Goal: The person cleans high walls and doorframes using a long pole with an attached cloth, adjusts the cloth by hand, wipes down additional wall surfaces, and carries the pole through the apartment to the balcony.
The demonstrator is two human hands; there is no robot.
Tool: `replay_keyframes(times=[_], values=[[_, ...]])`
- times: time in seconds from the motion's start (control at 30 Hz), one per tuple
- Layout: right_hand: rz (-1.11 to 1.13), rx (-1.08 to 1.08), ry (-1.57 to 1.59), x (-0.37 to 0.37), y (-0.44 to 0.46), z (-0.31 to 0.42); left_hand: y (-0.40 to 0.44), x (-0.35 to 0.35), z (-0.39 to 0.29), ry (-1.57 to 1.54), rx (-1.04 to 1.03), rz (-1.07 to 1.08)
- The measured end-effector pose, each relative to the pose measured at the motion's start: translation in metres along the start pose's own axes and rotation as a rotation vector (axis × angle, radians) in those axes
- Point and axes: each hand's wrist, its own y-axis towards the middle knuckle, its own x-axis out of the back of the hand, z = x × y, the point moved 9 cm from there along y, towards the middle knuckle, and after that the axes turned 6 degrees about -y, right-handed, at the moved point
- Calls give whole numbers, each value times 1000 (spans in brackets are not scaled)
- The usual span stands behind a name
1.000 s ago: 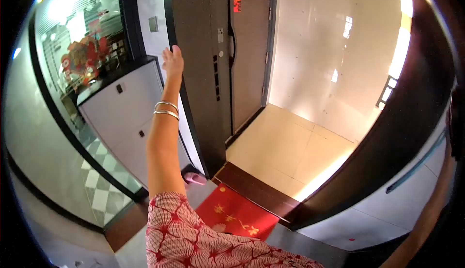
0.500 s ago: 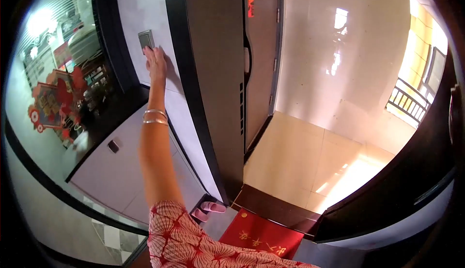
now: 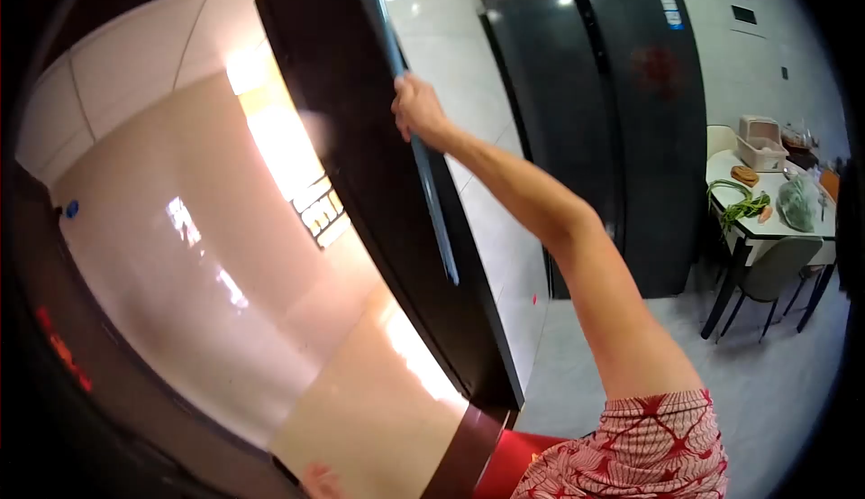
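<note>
My right hand [image 3: 419, 111] reaches up, with its fingers wrapped round a long, narrow blue-grey bar [image 3: 431, 197]. This bar runs lengthwise along a dark door panel [image 3: 396, 219] and ends at a point low down; I cannot tell whether it is a handle or an edge strip. The right arm stretches bare from a red and cream patterned sleeve. At the bottom edge, low in the doorway, part of my left hand [image 3: 322, 481] shows, smeared and cut off, so its fingers cannot be made out.
Beyond the opening lie a tiled landing floor [image 3: 360, 391] and a railing [image 3: 317, 210]. A red mat [image 3: 498, 472] is at the threshold. To the right stand a dark fridge [image 3: 577, 129], a chair [image 3: 782, 269] and a white table [image 3: 732, 170] holding greens and a bag.
The view has swung right, from the wall switch my left hand was touching to the fridge side of the doorway. My right hand has come into view on the bar; my left has dropped low.
</note>
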Motion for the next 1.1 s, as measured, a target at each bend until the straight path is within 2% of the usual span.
replay_keyframes(times=[0.03,0.07,0.13,0.2,0.23,0.37,0.43,0.5,0.53,0.57,0.63,0.67,0.77,0.83,0.87,0.9,1.0,1.1], values=[[23,31,99,7,-4,13,-14,-45,13,-303,289,42],[30,34,107,17,1,11,-13,-82,-2,-325,269,21],[71,21,144,25,4,-7,-5,-186,-36,-763,359,316],[111,23,180,43,5,-14,-1,-261,-93,-1019,510,505],[126,24,187,49,6,-19,-1,-294,-113,-1006,470,605],[132,31,149,78,9,-38,-5,-419,-165,-1051,497,718],[139,17,113,97,12,-53,-5,-449,-217,-1272,446,721],[176,16,132,125,22,-76,-18,-487,-241,-1371,493,730],[151,36,68,139,21,-87,-26,-510,-239,-1216,427,753],[121,54,4,152,18,-98,-31,-524,-240,-1165,470,738],[170,14,-26,169,3,-127,-41,-561,-230,-1230,609,612],[219,-62,-25,179,-9,-135,-53,-575,-230,-1222,614,598],[200,4,-42,203,-31,-175,-82,-609,-236,-1250,723,605],[286,-36,17,204,-49,-198,-98,-611,-228,-1149,909,557],[286,-36,33,205,-51,-201,-103,-619,-222,-1087,812,544],[265,-6,60,207,-50,-202,-105,-632,-211,-1074,808,540],[241,15,93,199,-17,-201,-76,-640,-214,-1156,891,508],[211,104,145,180,55,-179,8,-637,-235,-1089,838,435]])
